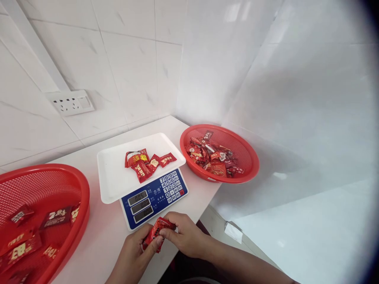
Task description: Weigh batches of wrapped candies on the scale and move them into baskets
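Note:
Between both hands, just in front of the scale, is a red wrapped snack packet [159, 232]. My left hand [137, 248] pinches its lower left side with the thumb on top. On its upper right side, my right hand [185, 235] closes thumb and fingers on the wrapper. Part of the packet is hidden by the fingers. Beyond it stands a digital scale [156, 197] with a blue keypad panel and three displays. Several red snack packets [142, 169] lie together on the scale's white tray [114, 175].
A red mesh basket [84, 193] holding several red packets sits at the left. Another red basket [254, 163], fuller of packets, is at the back right of the white table [94, 236]. A tiled wall with a socket [71, 103] rises behind.

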`<state>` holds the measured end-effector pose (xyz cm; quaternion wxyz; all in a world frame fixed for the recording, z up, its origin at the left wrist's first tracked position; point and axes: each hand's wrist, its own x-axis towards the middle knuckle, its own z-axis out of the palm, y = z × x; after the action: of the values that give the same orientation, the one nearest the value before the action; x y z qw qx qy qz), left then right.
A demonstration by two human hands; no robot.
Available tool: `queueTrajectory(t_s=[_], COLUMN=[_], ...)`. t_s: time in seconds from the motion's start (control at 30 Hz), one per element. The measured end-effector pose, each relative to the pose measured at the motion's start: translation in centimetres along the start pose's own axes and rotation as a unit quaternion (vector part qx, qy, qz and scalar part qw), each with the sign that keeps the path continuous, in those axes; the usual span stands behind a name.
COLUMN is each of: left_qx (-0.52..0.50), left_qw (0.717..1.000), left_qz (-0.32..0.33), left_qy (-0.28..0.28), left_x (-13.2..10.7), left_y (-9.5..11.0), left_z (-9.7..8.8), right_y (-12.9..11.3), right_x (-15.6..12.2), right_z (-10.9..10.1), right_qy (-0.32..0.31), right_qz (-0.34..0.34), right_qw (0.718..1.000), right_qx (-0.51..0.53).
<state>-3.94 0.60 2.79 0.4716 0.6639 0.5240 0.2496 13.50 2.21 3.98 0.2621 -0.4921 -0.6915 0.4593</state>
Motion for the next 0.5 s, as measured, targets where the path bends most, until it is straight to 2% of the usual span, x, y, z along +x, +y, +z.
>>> queueTrajectory(t_s=[0.13, 0.23, 0.27, 0.33, 0.43, 0.47, 0.5], left_qx=[-0.001, -0.001, -0.005, -0.024, -0.054, -0.058, -0.061], left_qw=[1.000, 0.999, 0.998, 0.997, 0.995, 0.995, 0.995], left_qz=[-0.009, -0.034, -0.041, -0.048, -0.047, -0.047, -0.048], left_qy=[0.008, 0.031, 0.040, 0.054, 0.065, 0.067, 0.069], left_x=[0.2, 0.3, 0.3, 0.3, 0.3, 0.3, 0.3], left_y=[0.1, 0.0, -0.1, -0.4, -0.9, -1.0, -1.0], left_z=[0.0, -0.2, -0.3, -0.5, -0.7, -0.7, -0.7], right_y=[-0.2, -0.5, -0.6, -0.7, -0.1, 0.3, 0.9], right_x=[-0.1, 0.2, 0.5, 1.3, 3.3, 4.0, 4.8], right_z=[-0.4, -3.3, -5.0, -9.3, -16.5, -18.5, -20.3], right_qy=[-0.019, -0.015, 0.008, 0.093, 0.198, 0.205, 0.182], right_qz=[-0.024, -0.059, -0.066, -0.080, -0.054, -0.031, 0.003], right_qw=[1.000, 0.998, 0.998, 0.992, 0.964, 0.950, 0.934], right_qx=[0.007, 0.012, 0.003, -0.040, -0.166, -0.235, -0.308])
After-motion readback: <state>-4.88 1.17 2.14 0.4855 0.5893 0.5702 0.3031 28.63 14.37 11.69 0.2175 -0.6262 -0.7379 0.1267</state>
